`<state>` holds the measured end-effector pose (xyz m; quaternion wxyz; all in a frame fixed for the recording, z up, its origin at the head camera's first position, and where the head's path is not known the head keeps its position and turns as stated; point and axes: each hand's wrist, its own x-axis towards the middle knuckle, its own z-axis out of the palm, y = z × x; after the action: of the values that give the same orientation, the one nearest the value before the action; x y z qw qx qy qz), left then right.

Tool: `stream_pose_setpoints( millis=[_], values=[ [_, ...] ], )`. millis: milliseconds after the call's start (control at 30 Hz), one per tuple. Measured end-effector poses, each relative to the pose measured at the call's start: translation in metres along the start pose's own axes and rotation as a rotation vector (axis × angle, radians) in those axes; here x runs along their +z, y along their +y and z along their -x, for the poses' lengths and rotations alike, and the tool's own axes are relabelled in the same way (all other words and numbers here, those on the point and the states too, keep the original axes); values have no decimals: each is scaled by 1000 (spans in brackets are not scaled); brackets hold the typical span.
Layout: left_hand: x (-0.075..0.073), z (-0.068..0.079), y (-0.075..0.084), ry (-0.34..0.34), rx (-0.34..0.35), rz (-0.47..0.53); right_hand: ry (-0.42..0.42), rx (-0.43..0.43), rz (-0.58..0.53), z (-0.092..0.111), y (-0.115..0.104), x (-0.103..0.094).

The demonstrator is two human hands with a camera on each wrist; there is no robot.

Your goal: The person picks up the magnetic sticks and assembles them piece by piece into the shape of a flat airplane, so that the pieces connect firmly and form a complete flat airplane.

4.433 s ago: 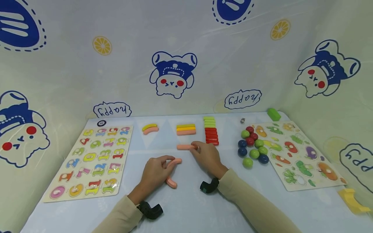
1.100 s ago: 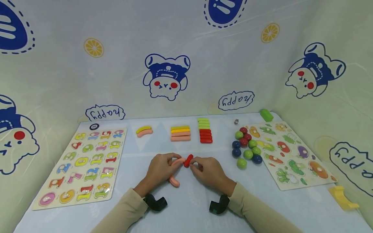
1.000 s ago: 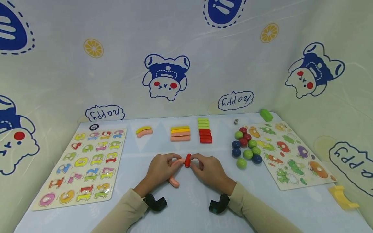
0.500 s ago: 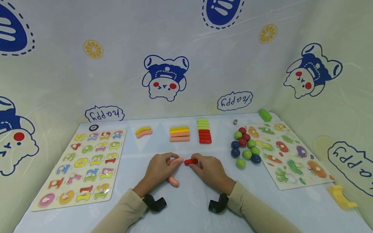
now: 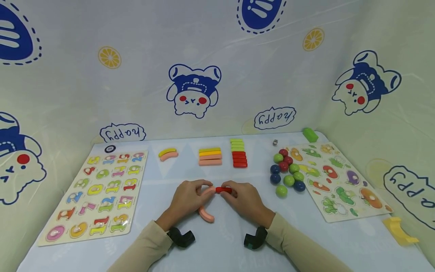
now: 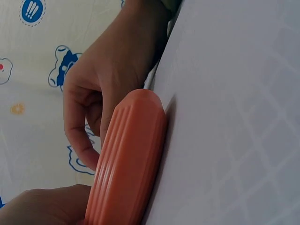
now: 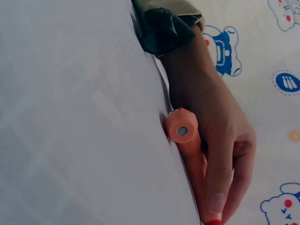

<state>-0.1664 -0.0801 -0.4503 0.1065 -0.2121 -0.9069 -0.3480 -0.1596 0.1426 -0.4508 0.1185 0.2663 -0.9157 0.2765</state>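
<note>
My left hand (image 5: 189, 197) pinches the upper end of a curved pink stick (image 5: 206, 215), whose lower part bends out below the fingers. The fingers cover its middle, so I cannot tell whether it is one piece or two joined. In the left wrist view the ribbed pink stick (image 6: 133, 154) looms close, and in the right wrist view its end (image 7: 188, 152) shows a round metal disc. My right hand (image 5: 247, 198) pinches a short red stick (image 5: 222, 190), lying sideways, its left end at the pink stick's upper end. Touching or just apart, I cannot tell.
Behind the hands lie curved yellow and pink sticks (image 5: 168, 153), straight yellow and pink sticks (image 5: 210, 156), and short green and red sticks (image 5: 239, 153). A number puzzle board (image 5: 98, 192) is left; coloured balls (image 5: 289, 180), a vegetable board (image 5: 340, 181) and a yellow arch (image 5: 399, 230) are right.
My right hand has left a straight pink stick with the back row and taken a red stick. The red stick turned sideways and moved left to the pink stick; the pink lower end swung right.
</note>
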Motion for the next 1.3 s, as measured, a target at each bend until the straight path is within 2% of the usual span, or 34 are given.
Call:
stream_pose_setpoints(
  millis=[167, 300, 400, 533, 700, 900, 1033, 1133, 1300],
  values=[
    [1, -2, -2, -32, 41, 32, -12, -37, -19, 0, 0, -1],
    [2, -2, -2, -27, 32, 28, -19, -62, -4, 1, 0, -1],
    [2, -2, -2, -28, 11, 32, -15, -40, 6, 5, 0, -4],
    [2, -2, -1, -48, -36, 48, 24, 43, 25, 17, 2, -15],
    [0, -4, 2, -49, -97, 57, 100, 157, 101, 42, 12, -39],
    [0, -4, 2, -46, -80, 43, 236, 240, 213, 75, 40, -68],
    [-1, -3, 1, -38, -67, 61, 315, 281, 245, 88, 58, -81],
    [-1, -3, -3, -31, -65, 75, 327, 336, 225, 91, 63, -88],
    [0, -2, -5, -35, -73, 102, 281, 413, 199, 92, 65, -90]
  ],
)
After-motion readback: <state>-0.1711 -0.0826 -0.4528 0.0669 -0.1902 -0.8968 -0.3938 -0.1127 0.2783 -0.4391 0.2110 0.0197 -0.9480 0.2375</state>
